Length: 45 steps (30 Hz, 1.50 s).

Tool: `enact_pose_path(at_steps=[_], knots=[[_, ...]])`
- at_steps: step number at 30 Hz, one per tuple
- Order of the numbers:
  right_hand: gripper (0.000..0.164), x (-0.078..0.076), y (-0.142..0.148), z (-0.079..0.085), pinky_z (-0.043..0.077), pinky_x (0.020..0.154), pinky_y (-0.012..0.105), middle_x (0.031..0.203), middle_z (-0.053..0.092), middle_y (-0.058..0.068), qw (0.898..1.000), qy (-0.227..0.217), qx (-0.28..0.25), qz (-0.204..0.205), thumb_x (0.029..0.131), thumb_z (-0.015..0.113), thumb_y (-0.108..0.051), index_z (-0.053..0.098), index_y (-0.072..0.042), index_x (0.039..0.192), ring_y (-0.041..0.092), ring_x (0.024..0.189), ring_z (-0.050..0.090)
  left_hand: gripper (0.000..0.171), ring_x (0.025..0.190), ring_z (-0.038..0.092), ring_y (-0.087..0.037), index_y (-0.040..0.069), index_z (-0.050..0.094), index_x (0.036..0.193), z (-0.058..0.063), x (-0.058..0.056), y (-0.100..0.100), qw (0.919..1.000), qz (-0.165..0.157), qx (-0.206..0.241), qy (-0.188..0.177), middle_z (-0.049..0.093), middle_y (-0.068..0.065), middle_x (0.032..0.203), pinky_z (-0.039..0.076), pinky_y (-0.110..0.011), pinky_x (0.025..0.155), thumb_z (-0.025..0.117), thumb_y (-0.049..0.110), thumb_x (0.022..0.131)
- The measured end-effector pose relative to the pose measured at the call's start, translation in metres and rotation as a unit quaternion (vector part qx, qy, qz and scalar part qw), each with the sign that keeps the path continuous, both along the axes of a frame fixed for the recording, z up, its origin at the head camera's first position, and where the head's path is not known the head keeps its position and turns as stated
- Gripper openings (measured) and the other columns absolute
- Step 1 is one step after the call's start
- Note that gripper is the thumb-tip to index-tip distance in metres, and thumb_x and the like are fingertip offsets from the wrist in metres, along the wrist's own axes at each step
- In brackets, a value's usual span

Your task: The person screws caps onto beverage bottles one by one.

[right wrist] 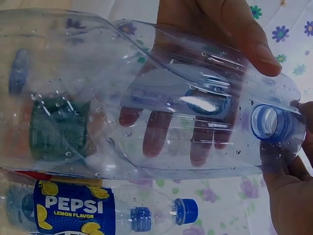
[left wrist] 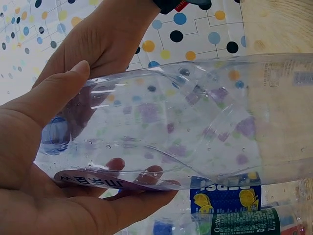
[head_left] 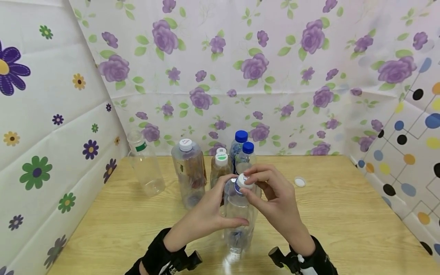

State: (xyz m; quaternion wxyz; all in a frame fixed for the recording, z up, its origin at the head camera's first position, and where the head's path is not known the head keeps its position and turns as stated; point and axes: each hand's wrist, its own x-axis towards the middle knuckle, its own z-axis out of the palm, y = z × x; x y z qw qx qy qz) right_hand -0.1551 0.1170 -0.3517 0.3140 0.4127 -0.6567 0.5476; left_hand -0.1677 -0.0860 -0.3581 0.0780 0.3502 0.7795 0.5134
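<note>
A large clear plastic bottle [head_left: 237, 215] stands upright on the table, with water drops on its inner wall in the wrist views. My left hand [head_left: 204, 212] holds it round its upper body, thumb on the near side and fingers on the far side. At its mouth, my right hand [head_left: 276, 193] pinches the white cap [head_left: 243, 181] between thumb and fingers, over a blue neck ring. From the left wrist, the left thumb [left wrist: 63, 85] lies across the bottle's shoulder beside a dark label [left wrist: 100, 181]. The right hand shows only partly at the neck in the right wrist view.
Behind stand a white-capped bottle [head_left: 189, 172], a bottle with a green-and-white cap [head_left: 221, 158] and two blue-capped ones, one a Pepsi bottle [right wrist: 76, 208]. An uncapped clear bottle [head_left: 146, 166] is at left. A white lid [head_left: 300, 181] lies at right. Floral cloth [head_left: 220, 76] hangs behind.
</note>
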Motion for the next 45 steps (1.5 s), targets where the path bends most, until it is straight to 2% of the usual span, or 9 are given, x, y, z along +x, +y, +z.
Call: enact_pose_path(at_steps=[5, 12, 18, 25, 32, 37, 39, 42, 45], knots=[[0.014, 0.0, -0.001, 0.003, 0.058, 0.088, 0.021, 0.117, 0.063, 0.018, 0.999, 0.011, 0.035, -0.031, 0.095, 0.072, -0.008, 0.069, -0.002, 0.107, 0.024, 0.11, 0.064, 0.099, 0.133, 0.052, -0.02, 0.01, 0.024, 0.157, 0.001, -0.001, 0.001, 0.9999, -0.002, 0.003, 0.011, 0.048, -0.004, 0.15, 0.051, -0.042, 0.105, 0.087, 0.028, 0.083], [0.012, 0.002, -0.004, 0.004, 0.058, 0.085, 0.019, 0.116, 0.064, 0.016, 0.996, 0.014, 0.049, -0.07, 0.098, 0.07, -0.013, 0.067, -0.004, 0.105, 0.024, 0.107, 0.065, 0.095, 0.133, 0.051, -0.015, 0.02, 0.024, 0.156, 0.001, -0.003, 0.0, 0.9997, -0.017, 0.017, 0.002, 0.046, 0.003, 0.151, 0.049, -0.038, 0.107, 0.086, 0.027, 0.085], [0.023, 0.004, -0.009, 0.002, 0.056, 0.079, 0.013, 0.11, 0.066, 0.013, 0.989, 0.038, 0.053, -0.132, 0.1, 0.067, -0.026, 0.064, -0.004, 0.096, 0.024, 0.101, 0.067, 0.097, 0.136, 0.049, -0.016, 0.017, 0.023, 0.157, 0.0, -0.003, 0.0, 0.9997, -0.015, 0.014, 0.012, 0.045, 0.001, 0.152, 0.048, -0.04, 0.109, 0.086, 0.027, 0.084], [0.025, 0.003, -0.012, 0.005, 0.057, 0.078, 0.012, 0.101, 0.065, 0.013, 0.984, 0.072, 0.046, -0.158, 0.1, 0.067, -0.026, 0.065, -0.002, 0.092, 0.027, 0.096, 0.069, 0.097, 0.136, 0.049, -0.017, 0.015, 0.025, 0.156, 0.0, -0.006, 0.003, 0.9988, -0.012, 0.021, 0.042, 0.047, 0.001, 0.151, 0.048, -0.042, 0.11, 0.088, 0.026, 0.082], [0.022, 0.009, -0.007, 0.004, 0.054, 0.077, 0.011, 0.112, 0.064, 0.015, 0.986, 0.051, 0.069, -0.14, 0.101, 0.066, -0.026, 0.067, -0.004, 0.103, 0.025, 0.101, 0.066, 0.098, 0.132, 0.052, -0.012, 0.018, 0.024, 0.157, -0.002, -0.002, 0.0, 0.9999, -0.013, 0.006, 0.004, 0.048, 0.005, 0.149, 0.049, -0.038, 0.108, 0.087, 0.032, 0.083], [0.028, 0.008, 0.0, 0.015, 0.054, 0.089, 0.014, 0.119, 0.064, 0.014, 0.979, 0.085, 0.122, -0.137, 0.101, 0.065, -0.031, 0.067, -0.004, 0.11, 0.026, 0.105, 0.066, 0.096, 0.13, 0.054, -0.015, 0.019, 0.022, 0.157, -0.004, -0.001, -0.001, 0.9997, -0.021, 0.009, -0.001, 0.05, 0.002, 0.147, 0.051, -0.038, 0.105, 0.085, 0.03, 0.085], [0.032, 0.006, 0.005, 0.027, 0.053, 0.095, 0.017, 0.122, 0.064, 0.013, 0.973, 0.104, 0.163, -0.125, 0.102, 0.064, -0.033, 0.067, -0.005, 0.116, 0.026, 0.109, 0.066, 0.096, 0.132, 0.053, -0.017, 0.02, 0.022, 0.157, -0.003, -0.001, -0.001, 0.9997, -0.018, 0.008, 0.01, 0.049, 0.0, 0.148, 0.05, -0.041, 0.106, 0.086, 0.029, 0.085], [0.036, 0.002, 0.016, 0.049, 0.051, 0.101, 0.02, 0.129, 0.063, 0.013, 0.962, 0.119, 0.236, -0.07, 0.103, 0.063, -0.03, 0.065, -0.005, 0.128, 0.027, 0.116, 0.063, 0.1, 0.14, 0.045, -0.018, 0.022, 0.02, 0.158, -0.002, -0.002, -0.001, 0.9996, -0.012, 0.002, 0.027, 0.043, 0.001, 0.156, 0.047, -0.046, 0.109, 0.086, 0.03, 0.084], [0.039, -0.005, 0.026, 0.069, 0.051, 0.101, 0.023, 0.134, 0.061, 0.012, 0.94, 0.124, 0.317, -0.004, 0.104, 0.061, -0.027, 0.061, -0.005, 0.136, 0.026, 0.122, 0.06, 0.103, 0.148, 0.034, -0.016, 0.027, 0.016, 0.16, -0.003, -0.002, -0.001, 0.9992, -0.019, 0.004, 0.034, 0.032, 0.005, 0.162, 0.04, -0.048, 0.116, 0.086, 0.03, 0.084]])
